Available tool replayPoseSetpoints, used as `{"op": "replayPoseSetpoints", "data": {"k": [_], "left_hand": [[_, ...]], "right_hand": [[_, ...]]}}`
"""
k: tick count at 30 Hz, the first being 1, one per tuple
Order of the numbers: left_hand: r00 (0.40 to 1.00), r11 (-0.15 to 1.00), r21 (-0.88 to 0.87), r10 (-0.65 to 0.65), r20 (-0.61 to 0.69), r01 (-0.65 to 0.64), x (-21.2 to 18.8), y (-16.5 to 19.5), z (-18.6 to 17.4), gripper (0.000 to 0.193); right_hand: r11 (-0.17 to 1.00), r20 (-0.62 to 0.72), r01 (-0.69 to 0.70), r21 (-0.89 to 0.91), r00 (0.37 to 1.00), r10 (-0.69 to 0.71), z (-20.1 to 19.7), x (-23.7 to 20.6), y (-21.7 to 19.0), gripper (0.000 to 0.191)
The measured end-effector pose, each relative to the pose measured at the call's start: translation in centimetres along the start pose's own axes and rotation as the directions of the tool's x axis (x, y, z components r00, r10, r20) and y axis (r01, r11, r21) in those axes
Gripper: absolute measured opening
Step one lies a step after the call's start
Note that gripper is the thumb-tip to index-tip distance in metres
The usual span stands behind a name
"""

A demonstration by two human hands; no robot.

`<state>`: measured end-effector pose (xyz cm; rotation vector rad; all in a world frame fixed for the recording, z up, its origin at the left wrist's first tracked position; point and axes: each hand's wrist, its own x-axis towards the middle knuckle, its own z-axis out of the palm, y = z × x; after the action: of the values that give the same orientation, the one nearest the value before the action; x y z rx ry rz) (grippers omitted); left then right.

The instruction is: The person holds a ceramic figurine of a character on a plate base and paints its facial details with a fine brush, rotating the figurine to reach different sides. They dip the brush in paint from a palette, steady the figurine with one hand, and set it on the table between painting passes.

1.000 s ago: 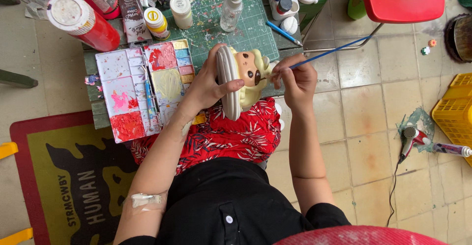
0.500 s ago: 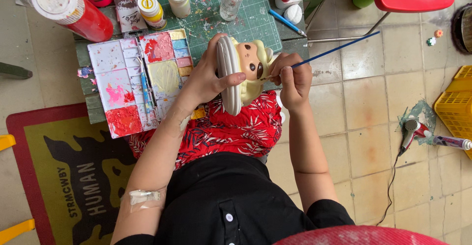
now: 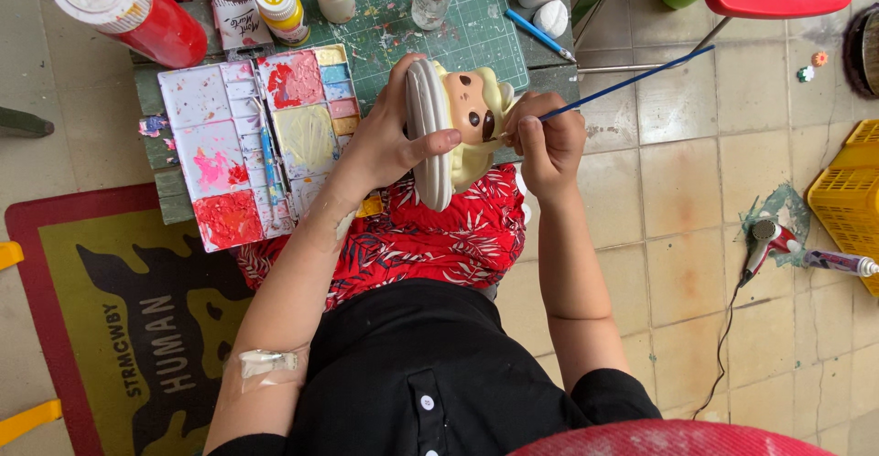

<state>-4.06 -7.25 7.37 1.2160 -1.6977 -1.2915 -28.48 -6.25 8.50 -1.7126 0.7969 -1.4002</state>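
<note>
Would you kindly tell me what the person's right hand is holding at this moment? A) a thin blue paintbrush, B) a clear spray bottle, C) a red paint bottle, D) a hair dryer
A: the right hand grips a thin blue paintbrush with its tip at the face of the figurine, which the left hand steadies.

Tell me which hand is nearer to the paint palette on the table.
Left. The left hand grips the figurine just right of the paint palette. The right hand, holding the blue brush, sits on the figurine's far side from the palette.
</note>
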Motion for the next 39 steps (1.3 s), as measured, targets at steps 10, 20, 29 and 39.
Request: {"op": "replayPoseSetpoints", "data": {"k": [10,20,29,39], "left_hand": [[1.0,1.0,0.016,-0.01,-0.008,0.01,-0.06,-0.27,0.1,0.124],[1.0,1.0,0.026,0.014,-0.01,-0.013,0.07,-0.41,0.04,0.123],[1.0,1.0,0.023,0.02,-0.018,-0.02,0.12,-0.14,-0.04,0.122],[1.0,1.0,0.018,0.019,-0.018,-0.018,0.25,-0.11,-0.11,0.122]], "right_hand": [[0.998,-0.009,-0.056,-0.01,0.998,0.056,0.19,0.01,0.01,0.018],[0.997,-0.024,-0.066,-0.029,0.998,0.065,0.2,0.26,-0.01,0.018],[0.992,-0.101,-0.077,0.097,0.991,0.086,0.49,0.44,0.22,0.018],[0.979,0.038,-0.125,0.162,0.992,0.121,-0.3,0.43,-0.78,0.023]]}}
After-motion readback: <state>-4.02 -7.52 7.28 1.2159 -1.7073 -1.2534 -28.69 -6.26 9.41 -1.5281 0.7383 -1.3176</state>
